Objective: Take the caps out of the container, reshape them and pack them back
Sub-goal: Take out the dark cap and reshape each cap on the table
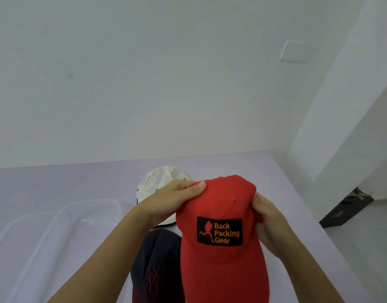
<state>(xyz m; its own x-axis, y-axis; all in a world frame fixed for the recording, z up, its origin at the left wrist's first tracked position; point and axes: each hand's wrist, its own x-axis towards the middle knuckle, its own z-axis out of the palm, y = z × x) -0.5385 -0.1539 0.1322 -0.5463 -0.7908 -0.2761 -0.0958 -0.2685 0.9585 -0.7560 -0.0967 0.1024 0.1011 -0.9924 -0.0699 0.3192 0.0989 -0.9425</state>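
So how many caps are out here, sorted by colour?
red cap: 1
white cap: 1
dark cap: 1
Total: 3 caps

Lilac surface [57,182]: container [94,201], white cap [159,182], dark cap [159,259]

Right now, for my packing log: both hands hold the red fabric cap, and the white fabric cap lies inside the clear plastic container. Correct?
Not quite. The head view shows the left hand and right hand holding the red fabric cap, but the white fabric cap lies on the lilac surface, outside the clear plastic container.
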